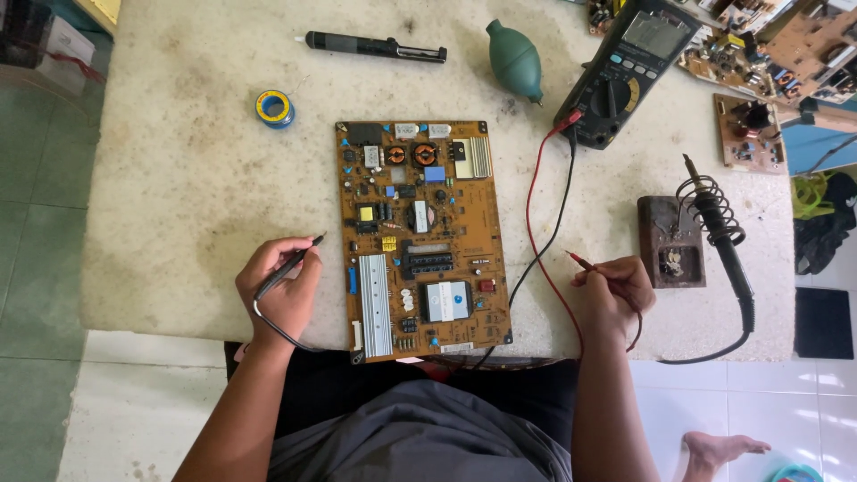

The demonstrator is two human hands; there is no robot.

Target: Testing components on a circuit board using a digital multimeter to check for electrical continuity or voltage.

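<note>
A person sits at the near edge of the desk [178,178] with a large orange circuit board [424,236] lying flat between the hands, its near end reaching the desk's near edge. The left hand [281,290] holds the black probe [290,263], fingers [268,268] pressed together around its shaft like a pen, tip pointing toward the board's left edge but just short of it. The right hand [616,290] pinches the red probe [585,261] the same way, fingers curled tight, tip aimed left and hanging near the board's right edge, apart from it. Red and black leads [536,214] run from the hands up to the multimeter [620,76], which leans at the far right of the desk. By the look of it, the step in hand is readying both probes for a measurement on the board; neither tip touches a contact. The next move would call for picking two test points and setting each tip down steadily without bridging neighbouring parts. Along the far edge lie a black desoldering pump [375,45], a green rubber blower [515,61] and a small solder spool [275,108]. At the right edge a soldering iron [719,223] rests in its coiled holder beside a worn wooden block [671,241].
</note>
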